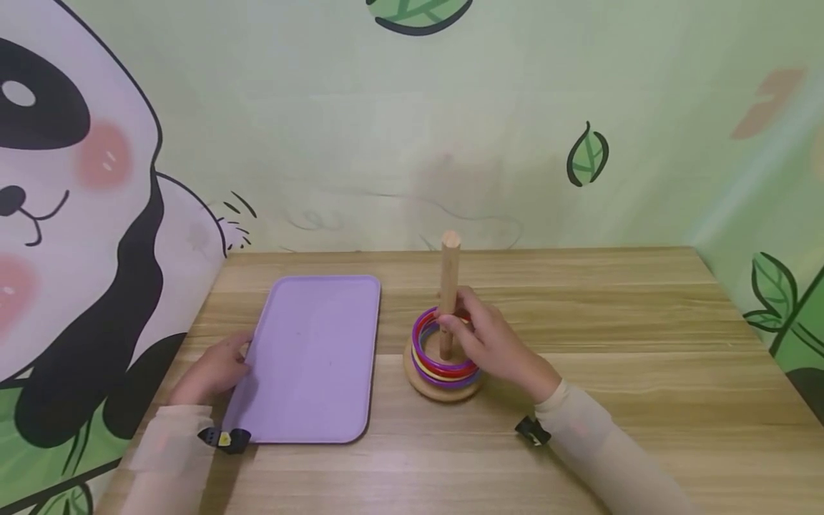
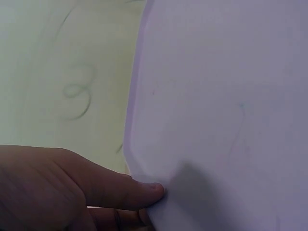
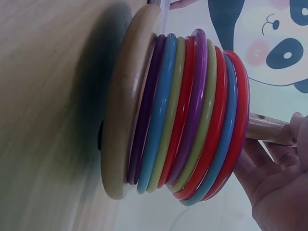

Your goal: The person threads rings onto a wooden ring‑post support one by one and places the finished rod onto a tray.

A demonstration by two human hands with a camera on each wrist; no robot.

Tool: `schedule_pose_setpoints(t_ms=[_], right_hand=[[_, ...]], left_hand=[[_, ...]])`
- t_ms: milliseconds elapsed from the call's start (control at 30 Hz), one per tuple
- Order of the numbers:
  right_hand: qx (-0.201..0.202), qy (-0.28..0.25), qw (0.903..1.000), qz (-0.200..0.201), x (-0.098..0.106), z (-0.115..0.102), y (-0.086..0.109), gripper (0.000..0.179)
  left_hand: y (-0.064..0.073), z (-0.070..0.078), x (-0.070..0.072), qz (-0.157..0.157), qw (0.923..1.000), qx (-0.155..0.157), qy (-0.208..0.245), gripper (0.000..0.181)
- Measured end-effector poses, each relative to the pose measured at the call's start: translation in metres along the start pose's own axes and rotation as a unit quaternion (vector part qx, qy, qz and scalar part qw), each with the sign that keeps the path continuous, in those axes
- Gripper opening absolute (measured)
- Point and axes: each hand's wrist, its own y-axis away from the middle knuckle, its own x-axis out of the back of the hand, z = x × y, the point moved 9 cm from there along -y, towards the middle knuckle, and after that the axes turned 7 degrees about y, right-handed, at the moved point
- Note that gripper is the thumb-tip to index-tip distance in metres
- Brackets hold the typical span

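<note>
At the left, my left hand (image 1: pixel 215 368) holds the near-left edge of a light purple tray (image 1: pixel 312 350). The left wrist view has its thumb (image 2: pixel 144 191) over the tray's rim and other fingers beneath. My right hand (image 1: pixel 492 343) grips the wooden post (image 1: pixel 450 268) of a ring stand, low on the post and above the rings. Several coloured plastic rings (image 1: pixel 447 373) circle the post, stacked on the round wooden base (image 1: pixel 440 395). Red, purple, blue and yellow-green rings (image 3: pixel 192 120) show edge-on in the right wrist view.
Both things are over a wood-grain table (image 1: pixel 618 336). Behind it rises a pale green wall (image 1: pixel 502 93) with painted leaves and a large panda at the left. The stand is a short way right of the tray. Each wrist wears a black strap buckle (image 1: pixel 533 430).
</note>
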Motion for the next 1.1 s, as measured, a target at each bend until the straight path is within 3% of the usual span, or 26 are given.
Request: schedule_pose_setpoints(t_ms=[267, 567, 767, 1100], right_hand=[[0.007, 0.01, 0.9999, 0.003, 0.009, -0.003, -0.003, 0.023], [0.028, 0.016, 0.9994, 0.009, 0.015, -0.007, -0.006, 0.025], [0.029, 0.025, 0.9992, 0.012, 0.018, -0.008, -0.008, 0.026], [0.01, 0.034, 0.9993, 0.01, 0.024, -0.005, -0.01, 0.025]], left_hand=[[0.001, 0.006, -0.01, -0.015, 0.9988, -0.015, 0.045, 0.064], [-0.001, 0.015, -0.022, -0.021, 0.9977, 0.003, 0.064, 0.064], [-0.001, 0.031, -0.034, -0.032, 0.9957, -0.024, 0.083, 0.067], [0.001, 0.043, -0.051, -0.038, 0.9913, -0.036, 0.12, 0.064]])
